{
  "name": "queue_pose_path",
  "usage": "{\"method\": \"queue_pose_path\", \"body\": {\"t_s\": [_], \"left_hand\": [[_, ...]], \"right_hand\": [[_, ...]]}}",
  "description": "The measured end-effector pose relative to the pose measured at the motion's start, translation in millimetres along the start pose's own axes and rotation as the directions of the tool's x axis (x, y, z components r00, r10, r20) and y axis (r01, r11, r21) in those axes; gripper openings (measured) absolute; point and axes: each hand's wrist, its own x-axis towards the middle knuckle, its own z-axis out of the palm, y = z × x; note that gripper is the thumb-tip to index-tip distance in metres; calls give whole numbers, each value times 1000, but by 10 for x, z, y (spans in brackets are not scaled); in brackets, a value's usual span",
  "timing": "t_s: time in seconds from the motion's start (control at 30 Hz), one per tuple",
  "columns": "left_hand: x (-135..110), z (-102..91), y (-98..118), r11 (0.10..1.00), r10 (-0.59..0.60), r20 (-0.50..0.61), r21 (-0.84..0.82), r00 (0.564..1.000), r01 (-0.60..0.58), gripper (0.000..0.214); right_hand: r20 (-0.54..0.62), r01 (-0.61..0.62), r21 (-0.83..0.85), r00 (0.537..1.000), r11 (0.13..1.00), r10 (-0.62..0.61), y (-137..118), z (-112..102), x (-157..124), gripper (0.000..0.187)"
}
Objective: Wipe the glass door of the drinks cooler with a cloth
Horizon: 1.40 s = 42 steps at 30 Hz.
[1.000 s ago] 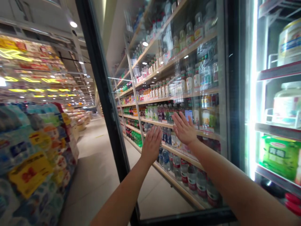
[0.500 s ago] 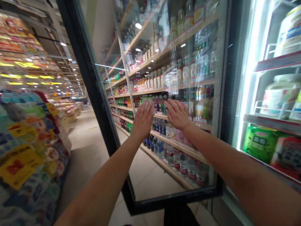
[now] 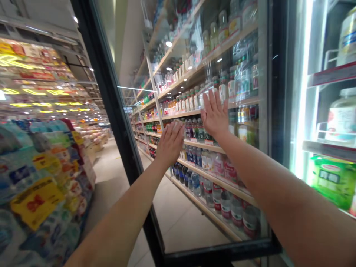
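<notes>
A glass door (image 3: pixel 172 230) with a black frame (image 3: pixel 111 92) stands swung open in front of me. My left hand (image 3: pixel 170 142) lies flat at the middle of the pane, fingers stretched and close together. A small pale patch shows at its fingertips; I cannot make out what it is. Higher and to the right, my right hand (image 3: pixel 215 113) is up against the pane with its fingers spread, holding nothing. Both palms are turned away from me and hidden. Through the pane I see shelves of bottled drinks (image 3: pixel 196 183).
On the right is a lit cooler with a white-capped jar (image 3: pixel 343 115) and a green pouch (image 3: pixel 332 180) on its racks. A stack of packaged goods (image 3: pixel 41 167) with a yellow sign (image 3: pixel 37 202) stands at the left. A tiled aisle (image 3: pixel 107 174) runs between.
My right hand has moved up the glass and its fingers have spread more. My left hand stays at nearly the same place. The view has shifted slightly.
</notes>
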Motion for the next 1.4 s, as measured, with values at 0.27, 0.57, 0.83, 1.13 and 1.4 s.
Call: {"method": "queue_pose_path", "body": {"t_s": [0.27, 0.57, 0.83, 1.13, 1.4], "left_hand": [[45, 260, 465, 995, 95, -24, -31, 995, -95, 63], [124, 114, 300, 938, 343, 62, 20, 937, -345, 52], [-368, 195, 623, 846, 532, 178, -111, 827, -521, 53], [-112, -160, -312, 980, 192, 116, 32, 974, -197, 55], [-606, -193, -500, 969, -218, -45, 112, 975, 221, 57]], "right_hand": [[-4, -1, 33, 1000, 999, 1, 4, 1, 2, 60], [-7, -3, 24, 1000, 1000, 3, 0, 2, -6, 59], [6, -4, 56, 1000, 998, 4, 3, -30, -22, 60], [-35, 15, 74, 999, 997, -12, -2, -18, -41, 60], [-35, 18, 75, 999, 997, -15, 2, -13, -47, 61]]}}
